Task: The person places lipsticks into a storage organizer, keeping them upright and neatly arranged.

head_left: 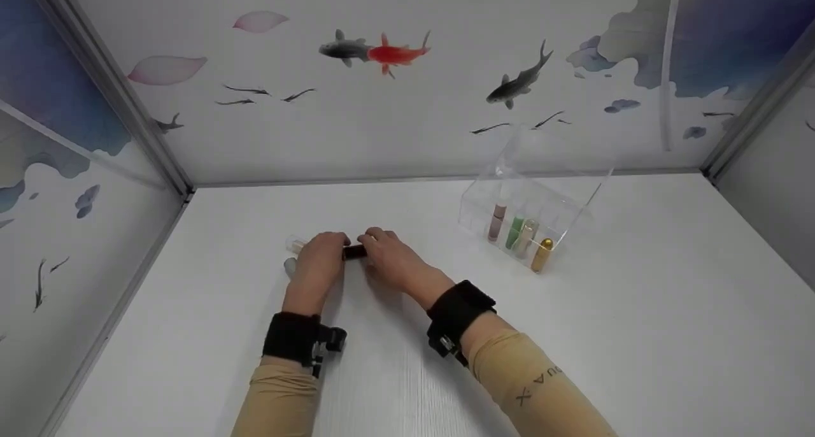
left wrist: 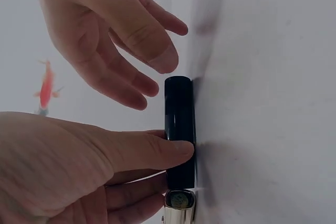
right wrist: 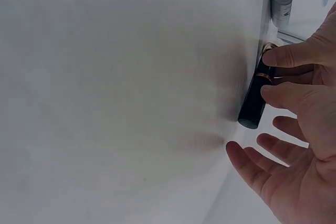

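"Lying crosswise between the left hand (head_left: 320, 262) and the right hand (head_left: 396, 262) is a glossy black cylindrical tube (left wrist: 178, 111), low at the white counter (head_left: 407, 360)."

"Who has hold of it?"

"The left hand. Its thumb and fingers pinch the tube near one end. The right hand is loosely open, fingers spread, thumb right by the other end; I can't tell if that thumb touches."

"Any markings on the tube?"

"A thin gold band (right wrist: 264, 76) rings it. Just beyond its pinched end, the left-wrist view catches a gold-rimmed, pale metallic piece (left wrist: 181, 212), cut off by the frame."

"What else is near the left hand?"

"A clear cylindrical piece (head_left: 295, 244), partly hidden by the hand, and a grey cylinder (right wrist: 282, 11) close by."

"And farther out?"

"Toward the back, on the right, sits a transparent plastic box (head_left: 477, 211) with a clear panel raised. Along its front is a row of small tubes: a mauve one (head_left: 496, 223), a green one (head_left: 514, 233), a pale cream one (head_left: 526, 239) and a gold one with a rounded top (head_left: 542, 257)."

"The arms?"

"Tan sleeves (head_left: 535, 386), with black straps (head_left: 461, 309) at both wrists. Behind the counter rises a white wall (head_left: 407, 137) printed with grey and red fish (head_left: 395, 55)."
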Tool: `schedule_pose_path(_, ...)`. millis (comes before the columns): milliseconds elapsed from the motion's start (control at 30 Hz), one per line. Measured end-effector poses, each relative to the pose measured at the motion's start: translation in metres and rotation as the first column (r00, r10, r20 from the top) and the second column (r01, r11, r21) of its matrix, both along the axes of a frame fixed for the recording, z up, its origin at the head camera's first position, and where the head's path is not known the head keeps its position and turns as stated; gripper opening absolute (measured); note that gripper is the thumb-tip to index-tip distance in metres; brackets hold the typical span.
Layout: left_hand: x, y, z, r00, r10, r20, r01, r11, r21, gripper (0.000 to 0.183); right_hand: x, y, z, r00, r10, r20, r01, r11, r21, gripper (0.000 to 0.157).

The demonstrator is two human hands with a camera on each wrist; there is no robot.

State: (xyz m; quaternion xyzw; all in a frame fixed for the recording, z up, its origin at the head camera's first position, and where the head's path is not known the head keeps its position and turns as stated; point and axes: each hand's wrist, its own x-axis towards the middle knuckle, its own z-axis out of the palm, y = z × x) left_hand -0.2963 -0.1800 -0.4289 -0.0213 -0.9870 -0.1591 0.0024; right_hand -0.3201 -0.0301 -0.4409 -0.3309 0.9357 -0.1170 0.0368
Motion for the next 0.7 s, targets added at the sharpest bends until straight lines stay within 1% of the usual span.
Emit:
schedule_pose_path(100, -0.001, 0.001, -0.001, 1.0, -0.011, -0.025, 0.01, 1.0, -0.017, 0.019, 0.0, 0.001, -0.003, 0.999, 0.036, -0.029, -0.035, 0.999, 0.036, 0.043)
schedule_pose_path(233, -0.001, 0.002, -0.001, 0.998, -0.025, -0.05, 0.023, 0.999, -0.03, 0.015, 0.0, 0.004, -0.005, 0.997, 0.072, -0.04, -0.071, 0.997, 0.013, 0.039)
schedule_pose_path(367, 0.0, 0.002, 0.001, 0.998, -0.03, -0.046, 0.029, 0.999, -0.028, 0.015, -0.001, 0.007, -0.005, 0.996, 0.085, -0.033, -0.087, 0.995, -0.053, 0.032)
schedule_pose_path(433, 0.0, 0.003, 0.002, 0.999, -0.041, -0.036, 0.04, 0.999, -0.021, 0.016, -0.001, 0.008, -0.005, 0.996, 0.079, -0.03, -0.081, 0.992, -0.094, 0.028)
schedule_pose_path(600, 0.003, 0.005, 0.009, 0.995, -0.098, -0.008, 0.099, 0.995, 0.021, 0.018, -0.001, 0.012, -0.006, 0.998, 0.06, -0.033, -0.065, 0.982, -0.178, 0.023)
schedule_pose_path(700, 0.005, 0.006, 0.012, 0.991, -0.134, -0.013, 0.134, 0.989, 0.06, 0.019, -0.001, 0.015, -0.007, 0.998, 0.044, -0.046, -0.053, 0.975, -0.216, 0.021)
